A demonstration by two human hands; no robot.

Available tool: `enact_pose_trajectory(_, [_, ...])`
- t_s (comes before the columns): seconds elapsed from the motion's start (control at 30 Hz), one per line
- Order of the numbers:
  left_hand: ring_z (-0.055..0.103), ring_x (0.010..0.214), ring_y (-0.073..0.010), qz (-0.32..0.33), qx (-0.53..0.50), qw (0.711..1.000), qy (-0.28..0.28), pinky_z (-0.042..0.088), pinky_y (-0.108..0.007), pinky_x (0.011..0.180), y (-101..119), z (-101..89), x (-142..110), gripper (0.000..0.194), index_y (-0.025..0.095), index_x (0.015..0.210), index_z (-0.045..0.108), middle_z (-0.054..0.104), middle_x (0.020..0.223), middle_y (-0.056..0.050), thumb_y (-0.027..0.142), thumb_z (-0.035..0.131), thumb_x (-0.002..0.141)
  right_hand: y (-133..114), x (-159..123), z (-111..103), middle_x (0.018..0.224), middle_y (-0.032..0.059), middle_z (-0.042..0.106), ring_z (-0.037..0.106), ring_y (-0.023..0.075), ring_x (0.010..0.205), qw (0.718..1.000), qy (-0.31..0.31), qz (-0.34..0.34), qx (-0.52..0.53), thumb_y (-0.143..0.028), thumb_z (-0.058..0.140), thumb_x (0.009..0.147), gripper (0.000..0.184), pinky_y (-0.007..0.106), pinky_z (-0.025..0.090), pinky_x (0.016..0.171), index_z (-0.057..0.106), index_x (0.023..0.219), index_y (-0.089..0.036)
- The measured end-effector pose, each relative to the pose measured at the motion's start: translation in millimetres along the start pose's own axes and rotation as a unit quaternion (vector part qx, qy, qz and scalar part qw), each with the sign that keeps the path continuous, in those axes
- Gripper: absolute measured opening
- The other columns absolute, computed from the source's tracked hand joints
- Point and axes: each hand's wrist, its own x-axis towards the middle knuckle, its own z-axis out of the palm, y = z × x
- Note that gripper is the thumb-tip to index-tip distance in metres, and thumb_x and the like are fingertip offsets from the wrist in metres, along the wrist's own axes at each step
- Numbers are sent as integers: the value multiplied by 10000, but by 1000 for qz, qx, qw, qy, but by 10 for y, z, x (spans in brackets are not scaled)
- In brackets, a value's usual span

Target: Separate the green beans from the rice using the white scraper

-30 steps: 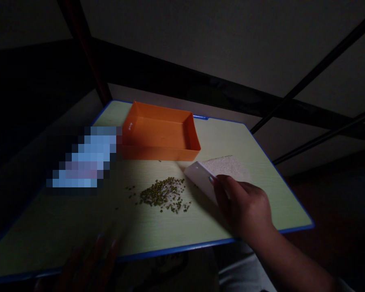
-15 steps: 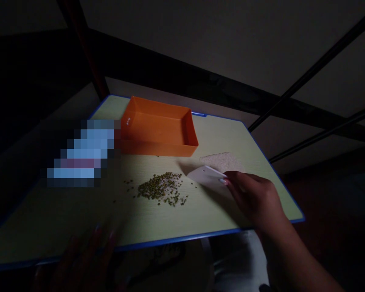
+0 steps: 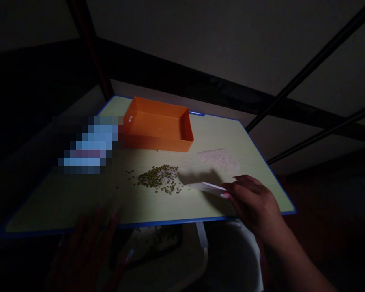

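My right hand (image 3: 252, 202) pinches a thin white card (image 3: 206, 187) and holds it nearly flat just above the tabletop, right of a small heap of green beans mixed with white grains (image 3: 160, 179). A patch of white rice (image 3: 219, 159) lies beyond the card, uncovered. My left hand (image 3: 88, 251) rests in shadow at the table's near edge with its fingers spread flat, holding nothing. An empty orange tray (image 3: 156, 129) stands at the back of the pale green table (image 3: 79, 198).
The table has a blue rim and ends close in front of me. A blurred-out blue object (image 3: 89, 146) lies left of the orange tray. Below the near edge sits a white container (image 3: 170, 259) with beans in it. Dark metal bars cross behind.
My right hand drew the white card back toward me and laid it flatter, off the rice patch, which now shows fully. The view shifted slightly; my left hand stays put.
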Motion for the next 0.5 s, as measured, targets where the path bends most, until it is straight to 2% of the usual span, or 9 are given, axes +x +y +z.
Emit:
enact_pose_trajectory(0.2, [137,1539,-251,22,12,1000,15,206,-556,1261,-24,40,13,672,323,1485,143,150,1662,22,375,402,867,-173,-76,-22,747,26,758,691,157,626,1000,4,-2,10,-162,506,955,172,402,564,766,672,919,-183])
enact_pose_trajectory(0.33, [157,1534,-251,31,21,999,30,211,-543,1259,-78,85,-1,666,305,1479,190,187,1654,12,396,409,856,-387,-59,-11,698,8,724,671,150,604,999,-1,-3,35,-184,500,961,167,411,565,771,666,963,-168])
enact_pose_trajectory(0.5, [161,1533,-240,39,9,998,41,209,-545,1255,-59,52,1,652,322,1479,171,179,1655,15,365,402,871,-639,25,32,655,7,695,647,148,583,998,11,-7,59,-198,473,972,212,359,553,696,676,912,-175])
